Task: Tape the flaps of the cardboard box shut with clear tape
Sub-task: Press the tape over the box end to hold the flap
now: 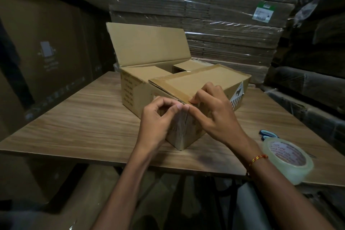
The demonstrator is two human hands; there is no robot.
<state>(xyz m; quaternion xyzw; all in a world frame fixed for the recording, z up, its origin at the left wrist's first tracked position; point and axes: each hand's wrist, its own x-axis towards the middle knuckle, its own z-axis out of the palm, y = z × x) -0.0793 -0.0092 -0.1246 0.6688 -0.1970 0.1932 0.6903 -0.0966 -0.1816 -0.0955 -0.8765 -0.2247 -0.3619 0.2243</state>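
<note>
A brown cardboard box (141, 91) sits on the wooden table (84, 117), one corner toward me. Its far long flap (147, 45) stands upright; the near flap (201, 80) is folded down, with clear tape along its edges. Two short flaps lie folded inside. My left hand (156, 119) pinches at the near top corner, thumb and fingertips together. My right hand (214, 112) presses fingertips on the flap's corner and edge, thumb meeting the left fingers. A roll of clear tape (289, 158) lies flat on the table at the right, apart from both hands.
Blue-handled scissors (267, 133) lie behind the tape roll. Shrink-wrapped stacks of flat cardboard (205, 5) rise behind the table. Large cartons (46, 43) stand at the left, dark wrapped bundles (308, 84) at the right. The table's front edge is close below my wrists.
</note>
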